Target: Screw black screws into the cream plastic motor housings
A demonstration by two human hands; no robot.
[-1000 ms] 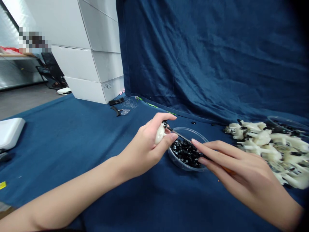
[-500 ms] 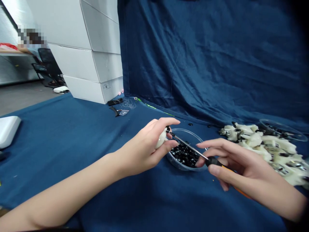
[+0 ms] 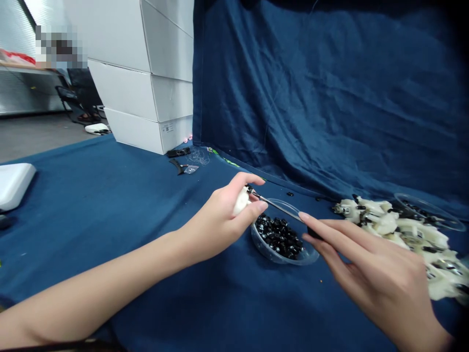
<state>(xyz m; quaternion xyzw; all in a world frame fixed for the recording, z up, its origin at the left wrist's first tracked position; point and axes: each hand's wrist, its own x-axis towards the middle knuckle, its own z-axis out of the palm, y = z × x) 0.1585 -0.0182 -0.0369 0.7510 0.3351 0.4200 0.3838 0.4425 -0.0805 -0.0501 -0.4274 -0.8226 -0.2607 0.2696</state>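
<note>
My left hand [image 3: 232,212] is closed around a small white plastic part [image 3: 241,201], which the fingers largely cover. A small black piece [image 3: 249,189] sits at the part's upper end. In my right hand [image 3: 366,264] is a screwdriver [image 3: 280,207], its thin metal shaft slanting up and left so that the tip meets the black piece. Most of its dark handle is hidden by the fingers. Just below the shaft stands a clear round tub [image 3: 271,255] holding many small black pieces [image 3: 280,237].
White plastic parts with black and metal fittings [image 3: 406,230] lie heaped at the right, beside a clear lid [image 3: 449,222] with dark bits. White boxes [image 3: 135,93] are stacked at the back left before a blue curtain [image 3: 311,98]. A person [image 3: 64,73] sits far left.
My right hand has turned over on the screwdriver handle, its back now upward and its fingers stretched along the tool. The view has shifted slightly; the left hand keeps its hold.
</note>
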